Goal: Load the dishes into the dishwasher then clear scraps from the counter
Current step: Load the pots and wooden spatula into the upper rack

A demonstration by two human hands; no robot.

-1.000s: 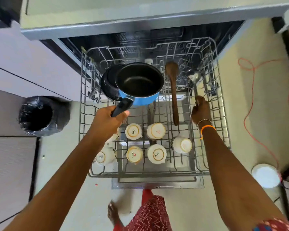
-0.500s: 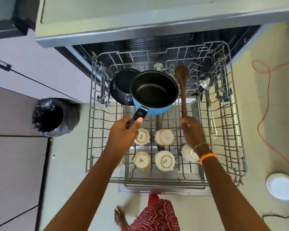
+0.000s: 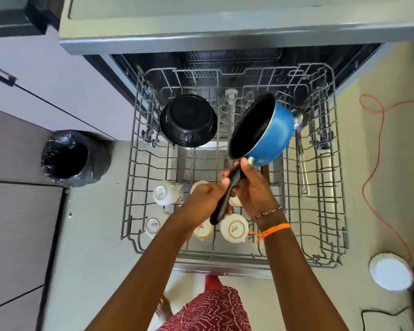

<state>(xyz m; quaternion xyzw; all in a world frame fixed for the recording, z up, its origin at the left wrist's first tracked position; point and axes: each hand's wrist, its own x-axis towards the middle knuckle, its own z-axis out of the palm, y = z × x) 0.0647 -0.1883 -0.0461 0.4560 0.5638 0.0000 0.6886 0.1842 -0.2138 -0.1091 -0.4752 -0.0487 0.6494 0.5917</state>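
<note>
A blue saucepan (image 3: 273, 134) with a black inside hangs tilted on its side over the right middle of the pulled-out dishwasher rack (image 3: 132, 177). Its black handle (image 3: 221, 206) points down towards me. My left hand (image 3: 204, 195) grips the handle from the left. My right hand (image 3: 252, 189) holds it from the right, thumb up near the pan body. A black bowl (image 3: 189, 120) lies upside down at the rack's back left. Several white cups (image 3: 234, 229) stand upside down at the front, partly hidden by my hands. A steel ladle (image 3: 299, 130) lies along the right side.
A bin lined with a black bag (image 3: 68, 161) stands on the floor to the left of the rack. An orange cord (image 3: 368, 168) trails over the floor on the right, with a white round lid (image 3: 390, 271) near it. My foot (image 3: 164, 309) is below the rack's front edge.
The pan has moved right and tipped from level onto its side. My right hand left the wooden spoon and joined the left on the handle. The pan now hides most of the spoon.
</note>
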